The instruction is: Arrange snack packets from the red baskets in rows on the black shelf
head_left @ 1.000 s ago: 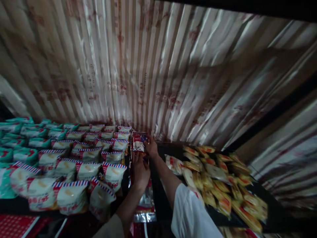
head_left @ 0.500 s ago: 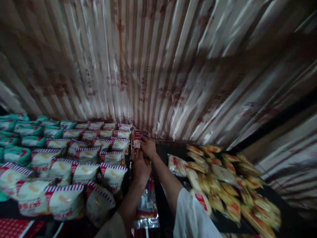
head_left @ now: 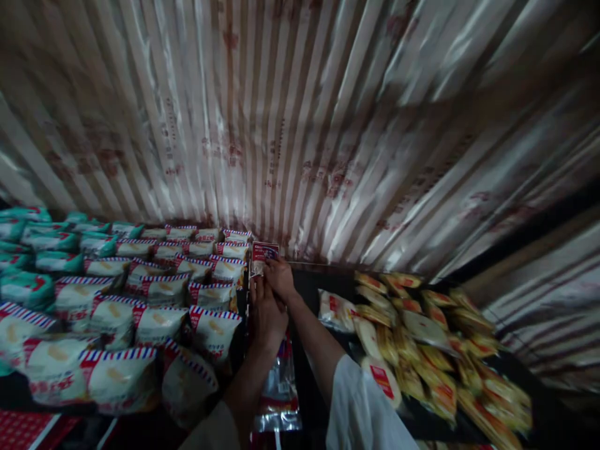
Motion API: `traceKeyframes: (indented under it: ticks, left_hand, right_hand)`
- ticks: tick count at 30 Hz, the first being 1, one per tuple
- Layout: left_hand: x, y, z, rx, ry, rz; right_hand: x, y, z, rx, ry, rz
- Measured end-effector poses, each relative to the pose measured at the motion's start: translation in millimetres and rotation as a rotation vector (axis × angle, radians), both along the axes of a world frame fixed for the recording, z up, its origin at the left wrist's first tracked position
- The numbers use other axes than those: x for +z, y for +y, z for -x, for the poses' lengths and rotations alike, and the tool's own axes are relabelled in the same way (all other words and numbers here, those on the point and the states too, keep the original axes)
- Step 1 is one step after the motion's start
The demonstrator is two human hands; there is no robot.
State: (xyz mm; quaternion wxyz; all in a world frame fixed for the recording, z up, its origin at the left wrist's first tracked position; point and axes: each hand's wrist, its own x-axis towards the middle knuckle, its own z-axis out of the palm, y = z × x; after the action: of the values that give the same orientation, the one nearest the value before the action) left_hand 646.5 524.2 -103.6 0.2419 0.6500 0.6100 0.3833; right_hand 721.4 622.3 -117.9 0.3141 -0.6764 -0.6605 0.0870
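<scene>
A flat red packet with a picture and pale print (head_left: 265,251) lies in a narrow row between two groups of packaged food, close to the wall sheeting. My left hand (head_left: 268,317) rests on its near part, fingers straight and pointing away from me. Crossing from the right, my right hand (head_left: 280,279) has its fingers bent over the packet's right side; its thumb is hidden. Below my left wrist, a shiny clear-edged flat packet (head_left: 280,400) lies in the same row. What is under my palms cannot be seen.
White bags with striped red-and-blue tops (head_left: 119,380) stand in rows at left, teal bags (head_left: 56,262) beyond them. Yellowish wrapped packs (head_left: 424,365) are heaped on the dark surface (head_left: 312,350) at right. Striped plastic sheeting (head_left: 290,125) hangs behind.
My right fingers have shifted slightly toward me, showing more of the red packet's top. My left hand stays nearly in place. The view has moved a little.
</scene>
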Motion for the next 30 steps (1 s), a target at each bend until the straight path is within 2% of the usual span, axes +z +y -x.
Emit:
traceKeyframes:
  ticks: [5, 10, 16, 20, 22, 24, 26, 29, 30]
  left_hand:
    - [5.9, -19, -1, -0.01, -0.016, -0.054]
    - [11.6, -60, 4, -0.044, -0.003, -0.105]
    - [-3.8, -139, 38, -0.15, -0.026, -0.336]
    - [-30.1, -203, 81, -0.266, -0.051, -0.374]
    - [-48.3, -230, 104, -0.33, -0.053, -0.296]
    - [-67.4, -249, 126, -0.324, -0.06, -0.161]
    - [-84.0, -257, 147, -0.186, -0.103, 0.058]
    - [-101.1, -255, 176, 0.103, -0.241, 0.537]
    - [-105.3, -252, 185, 0.16, -0.256, 0.631]
  right_hand:
    - [9, -18, -2, -0.01, 0.064, -0.062]
    - [22, -64, -2, -0.019, 0.163, -0.148]
    - [34, -165, 17, 0.078, 0.365, -0.277]
    - [33, -249, 49, 0.104, 0.497, -0.163]
    - [26, -285, 69, 0.177, 0.528, -0.103]
    - [14, -311, 88, 0.261, 0.518, -0.021]
    - [-5, -323, 106, 0.347, 0.461, 0.124]
    - [-38, -325, 130, 0.408, 0.277, 0.409]
    - [-49, -324, 136, 0.412, 0.212, 0.486]
